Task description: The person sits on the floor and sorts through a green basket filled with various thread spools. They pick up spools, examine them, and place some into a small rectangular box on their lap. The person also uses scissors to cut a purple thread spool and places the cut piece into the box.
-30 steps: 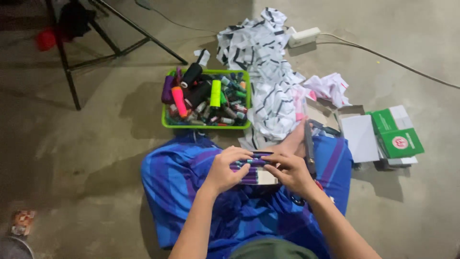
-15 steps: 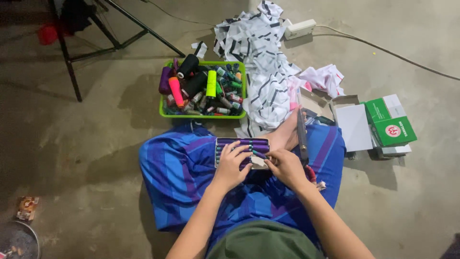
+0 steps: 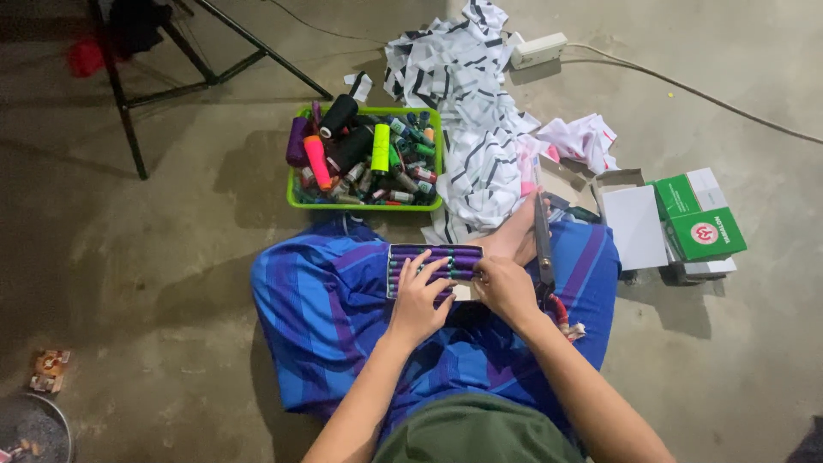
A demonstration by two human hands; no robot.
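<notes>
Box of purple thread spools, flat and open (image 3: 433, 261), lies on the blue striped cloth (image 3: 334, 300) over the lap; left hand (image 3: 420, 300) spreads its fingers on the spools, right hand (image 3: 506, 287) pinches the box's right edge; green plastic basket of mixed spools (image 3: 437, 184) sits beyond on the floor
</notes>
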